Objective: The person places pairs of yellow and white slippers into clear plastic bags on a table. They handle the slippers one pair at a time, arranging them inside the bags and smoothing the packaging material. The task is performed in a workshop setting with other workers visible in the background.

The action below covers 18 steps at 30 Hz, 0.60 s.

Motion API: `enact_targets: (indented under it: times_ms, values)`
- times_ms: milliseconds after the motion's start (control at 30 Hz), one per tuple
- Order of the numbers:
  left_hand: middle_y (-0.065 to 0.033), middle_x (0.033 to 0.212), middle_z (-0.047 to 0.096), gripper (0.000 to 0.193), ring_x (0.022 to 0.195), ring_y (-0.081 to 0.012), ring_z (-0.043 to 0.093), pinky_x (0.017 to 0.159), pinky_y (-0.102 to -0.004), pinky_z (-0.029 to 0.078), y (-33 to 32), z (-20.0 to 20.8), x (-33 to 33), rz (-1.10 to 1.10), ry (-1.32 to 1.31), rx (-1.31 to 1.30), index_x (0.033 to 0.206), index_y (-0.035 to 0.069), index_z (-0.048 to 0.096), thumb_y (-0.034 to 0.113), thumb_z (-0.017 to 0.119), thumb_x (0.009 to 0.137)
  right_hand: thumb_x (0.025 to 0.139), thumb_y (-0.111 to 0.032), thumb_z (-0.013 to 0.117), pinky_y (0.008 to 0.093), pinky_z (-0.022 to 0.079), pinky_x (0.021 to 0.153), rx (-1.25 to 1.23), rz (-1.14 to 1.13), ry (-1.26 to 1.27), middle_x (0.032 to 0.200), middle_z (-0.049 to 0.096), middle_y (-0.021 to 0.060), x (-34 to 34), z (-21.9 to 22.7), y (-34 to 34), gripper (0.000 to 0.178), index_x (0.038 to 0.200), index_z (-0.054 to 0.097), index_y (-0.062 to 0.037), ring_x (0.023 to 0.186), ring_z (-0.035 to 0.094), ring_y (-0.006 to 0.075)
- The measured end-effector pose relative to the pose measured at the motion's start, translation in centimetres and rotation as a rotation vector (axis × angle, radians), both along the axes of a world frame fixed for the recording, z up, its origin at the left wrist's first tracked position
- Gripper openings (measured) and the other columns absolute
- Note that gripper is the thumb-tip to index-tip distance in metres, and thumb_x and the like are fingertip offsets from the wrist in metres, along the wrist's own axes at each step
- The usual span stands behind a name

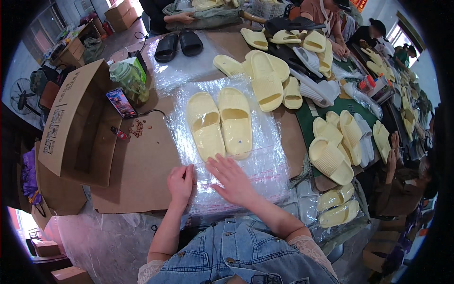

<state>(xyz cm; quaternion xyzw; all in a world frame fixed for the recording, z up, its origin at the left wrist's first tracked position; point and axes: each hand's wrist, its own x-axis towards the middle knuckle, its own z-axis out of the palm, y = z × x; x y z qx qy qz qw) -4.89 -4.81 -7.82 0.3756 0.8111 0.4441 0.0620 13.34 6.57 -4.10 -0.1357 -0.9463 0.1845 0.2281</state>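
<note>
Your left hand rests at the near left edge of a clear plastic bag, its fingers curled loosely together and pressing the crinkly film down onto the brown cardboard sheet that covers the tabletop. Your right hand lies flat on the same bag just beside the left, palm down, fingers spread and pointing away from you, touching the film just short of the slippers' heels.

Inside or on that glossy, wrinkled bag lies a pair of pale yellow slippers, side by side and touching, toes pointing away from you. They look like soft moulded foam, smooth and matte, with rounded thick soles and a wide strap over each. A thin red line runs across the bag near your fingers.

To your left stands an open corrugated cardboard box tipped on its side, with a phone with a lit screen and a greenish clear jug near it. Further up the tabletop lie a pair of black slippers and a loose heap of yellow slippers; more yellow and white ones, some ribbed underneath, lie to your right.
</note>
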Motion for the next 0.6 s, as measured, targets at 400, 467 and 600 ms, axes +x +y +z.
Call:
enact_targets:
  times_ms: [400,467,600]
  values:
    - [-0.0161,0.072,0.062,0.028,0.069,-0.0329,0.06,0.064,-0.0441,0.046,-0.1,0.3,0.2,-0.006,-0.049,-0.005,0.075,0.001,0.067,0.024,0.071,0.092,0.1,-0.042,0.058,0.0519,0.018,0.125,-0.019,-0.572,-0.227,0.165,0.027,0.0211,7.5,-4.2,6.5,0.079,0.157,0.029,0.0029,0.153,0.023,0.0387]
    - [-0.0155,0.072,0.062,0.028,0.069,-0.0327,0.061,0.064,-0.0441,0.046,-0.1,-0.3,0.3,0.007,-0.064,0.024,0.076,0.002,0.068,0.024,0.071,0.092,0.1,-0.042,0.058,0.0525,0.017,0.125,-0.013,-0.625,-0.238,0.165,0.027,0.0213,7.9,-3.7,6.5,0.078,0.157,0.028,0.0028,0.153,0.023,0.0385]
    - [-0.0148,0.07,0.06,0.028,0.067,-0.0308,0.059,0.063,-0.043,0.046,-0.1,-0.6,0.0,0.004,0.025,0.004,0.076,0.001,0.068,0.024,0.071,0.093,0.099,-0.035,0.06,0.0531,0.018,0.125,-0.057,-0.427,-0.023,0.165,0.027,0.0196,3.8,0.3,2.9,0.075,0.158,0.03,-0.0007,0.154,0.023,0.0372]
